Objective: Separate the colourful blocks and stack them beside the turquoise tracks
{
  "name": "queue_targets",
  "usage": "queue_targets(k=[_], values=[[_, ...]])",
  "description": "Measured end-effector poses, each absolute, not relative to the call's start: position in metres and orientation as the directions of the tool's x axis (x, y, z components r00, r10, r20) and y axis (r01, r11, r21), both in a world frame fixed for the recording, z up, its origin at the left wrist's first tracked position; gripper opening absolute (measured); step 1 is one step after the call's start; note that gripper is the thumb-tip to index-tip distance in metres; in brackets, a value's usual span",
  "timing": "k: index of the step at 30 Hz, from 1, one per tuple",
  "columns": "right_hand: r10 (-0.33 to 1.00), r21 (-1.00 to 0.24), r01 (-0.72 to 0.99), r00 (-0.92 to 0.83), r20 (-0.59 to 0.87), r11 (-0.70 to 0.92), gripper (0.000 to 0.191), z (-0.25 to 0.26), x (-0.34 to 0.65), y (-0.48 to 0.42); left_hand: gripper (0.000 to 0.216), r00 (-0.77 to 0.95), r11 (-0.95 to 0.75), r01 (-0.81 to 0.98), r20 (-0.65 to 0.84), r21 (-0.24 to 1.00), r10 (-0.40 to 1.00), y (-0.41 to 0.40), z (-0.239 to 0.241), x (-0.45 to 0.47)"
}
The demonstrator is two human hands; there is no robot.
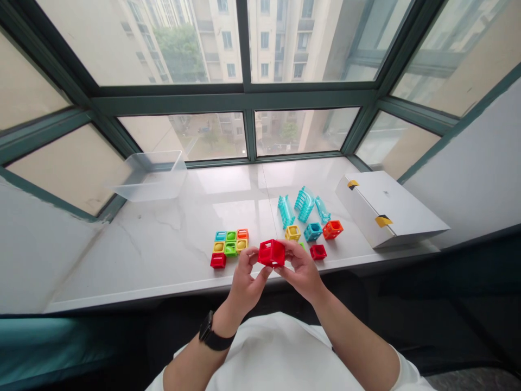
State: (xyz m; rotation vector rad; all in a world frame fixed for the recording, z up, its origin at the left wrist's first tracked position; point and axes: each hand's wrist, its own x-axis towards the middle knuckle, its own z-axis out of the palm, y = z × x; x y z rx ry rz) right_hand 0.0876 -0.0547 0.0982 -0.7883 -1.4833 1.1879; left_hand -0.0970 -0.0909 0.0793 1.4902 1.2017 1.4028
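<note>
Between my two hands is a red toy block [271, 253] with open window-like sides, held up over the sill's front edge. My left hand [247, 279] grips its left side with thumb and fingers. On its right side my right hand [302, 270] pinches it the same way. Left of my hands lies a joined group of coloured blocks [230, 248] in blue, green, orange and yellow, with a red block [218, 261] at its near left corner. Just beyond my right hand are a yellow block [292, 233], a partly hidden green one and another red block [318, 252].
Farther right sit a blue block [313, 232] and an orange-red block [332, 229]. Behind them lie translucent turquoise track pieces [304, 204]. A white box [391, 209] stands at the right, a clear plastic bin [152, 187] at the back left. Windows enclose the marble sill [171, 260].
</note>
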Motion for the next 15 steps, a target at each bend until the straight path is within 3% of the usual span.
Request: queue_targets(k=[4,9,15], values=[[0.876,-0.909,0.04,-0.29,0.386,0.414,0.054,0.102,0.099,-0.054,0.069,0.042,-0.248,0.146,0.245,0.958,0.969,-0.091,0.084,-0.095],[0.856,-0.876,0.125,-0.315,0.41,0.466,0.06,0.099,0.109,-0.057,0.052,0.099,-0.273,0.217,0.257,0.937,0.961,-0.086,0.086,-0.091],[0.844,-0.807,0.282,-0.314,0.434,0.519,0.053,0.101,0.128,-0.057,0.053,0.134,-0.368,0.336,0.343,0.867,0.93,-0.081,0.091,-0.091]])
